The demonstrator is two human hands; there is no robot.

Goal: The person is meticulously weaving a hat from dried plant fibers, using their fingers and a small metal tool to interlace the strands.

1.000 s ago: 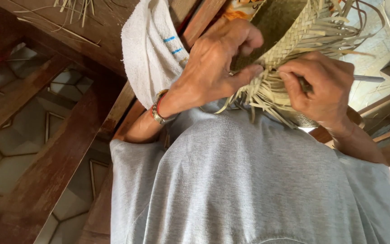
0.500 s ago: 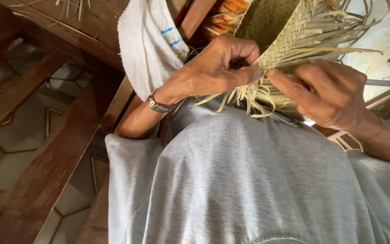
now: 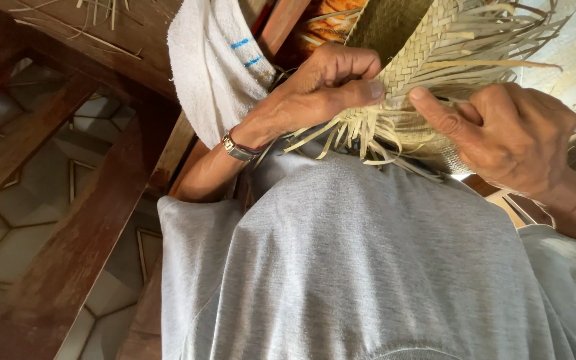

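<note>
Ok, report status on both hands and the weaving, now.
Left hand pinching the woven mat at its edge. Right hand gripping loose strips, thumb pointing at the weave. White towel beside the left wrist, not in the way.

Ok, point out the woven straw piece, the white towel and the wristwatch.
woven straw piece (image 3: 416, 57), head view, plaited band.
white towel (image 3: 211, 67), head view, middle of the cloth.
wristwatch (image 3: 236, 148), head view, metal band on the left wrist.

2 hands: left hand (image 3: 315, 93), right hand (image 3: 508, 133). 1 woven straw piece (image 3: 421, 53) w/ many loose strips. 1 white towel (image 3: 211, 67), far left. 1 wrist bracelet (image 3: 238, 148). 1 grey shirt (image 3: 368, 267), near.
</note>
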